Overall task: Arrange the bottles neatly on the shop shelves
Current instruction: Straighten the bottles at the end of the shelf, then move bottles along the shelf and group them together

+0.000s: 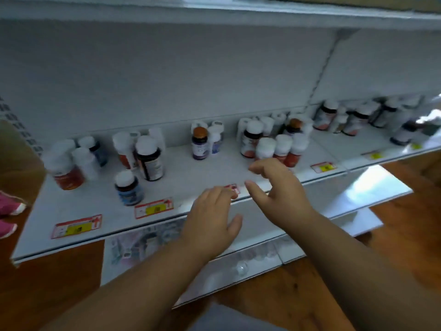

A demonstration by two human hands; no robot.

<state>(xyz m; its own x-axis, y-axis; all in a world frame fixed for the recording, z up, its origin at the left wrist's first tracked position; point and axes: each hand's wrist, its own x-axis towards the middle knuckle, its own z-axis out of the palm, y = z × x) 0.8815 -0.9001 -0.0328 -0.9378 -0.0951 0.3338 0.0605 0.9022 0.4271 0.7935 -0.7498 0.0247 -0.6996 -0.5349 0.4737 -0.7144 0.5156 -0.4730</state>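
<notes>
Both forearms reach forward; left hand (pixel 210 218) flat, right hand (pixel 281 187) fingers curled, empty.

A wide bare strip of shelf (pixel 210 173) is left open mid-front. It's hemmed in by a white-capped cluster (pixel 274 145) right and a dark bottle (pixel 150 158) left.

The whole view is motion-blurred, so no bottle label (pixel 152 167) can be read. The price tags (pixel 76 226) along the shelf edge (pixel 59 244) show only red and yellow smears. At right, the far bottles (pixel 403 136) melt together. Pink shoes (pixel 9 207) are cut off by the left edge. Both forearms run out of the bottom.
</notes>
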